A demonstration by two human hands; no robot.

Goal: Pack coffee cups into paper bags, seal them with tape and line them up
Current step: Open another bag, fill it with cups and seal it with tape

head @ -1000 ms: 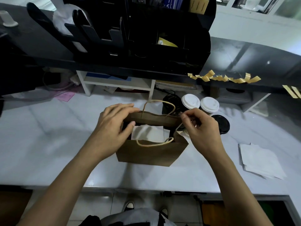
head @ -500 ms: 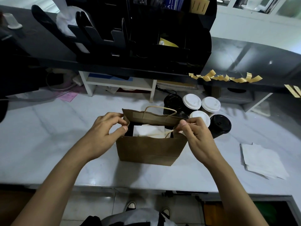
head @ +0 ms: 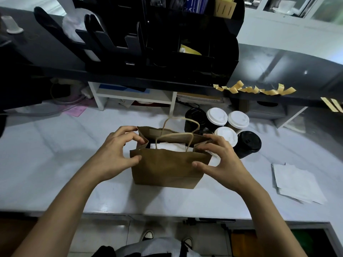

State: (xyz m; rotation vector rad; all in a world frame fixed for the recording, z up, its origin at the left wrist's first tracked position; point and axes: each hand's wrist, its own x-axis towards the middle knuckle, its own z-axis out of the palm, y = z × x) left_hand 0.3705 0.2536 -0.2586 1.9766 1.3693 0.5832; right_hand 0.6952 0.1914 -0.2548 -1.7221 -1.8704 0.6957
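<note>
— Bag first: where is it sitting?
— Brown paper bag [head: 167, 169] is standing upright on the pale counter [head: 55, 164], mouth open, something white lying inside.
— And the grip?
— Left hand [head: 113, 156] and right hand [head: 220, 160] are curling around its two ends, fingers pinching the rim, thumbs pressing the front panel.
— Nearby?
— Lidded cups [head: 217, 117] are standing just behind; tape strips [head: 259, 89] are hanging from the dark shelf.
</note>
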